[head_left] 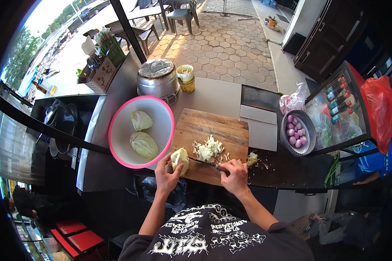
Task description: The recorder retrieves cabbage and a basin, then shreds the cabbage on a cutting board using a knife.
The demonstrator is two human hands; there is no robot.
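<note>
My left hand (169,176) grips a piece of pale cabbage (180,160) at the left edge of a wooden cutting board (212,122). In my right hand (236,176) is the handle of a knife (204,162), its blade lying across the board and pointing left toward the cabbage piece. A small heap of shredded cabbage (209,149) lies just beyond the blade. To the left, a white basin with a pink rim (113,117) holds two more cabbage pieces (144,145).
A dark bowl (284,130) of shallots (296,132) stands right, beside a glass display case (341,111). Behind the basin are an aluminium pot (157,80) and a cup (185,78). Cabbage scraps (252,159) lie right of the board. A frame bar (52,122) crosses the left side.
</note>
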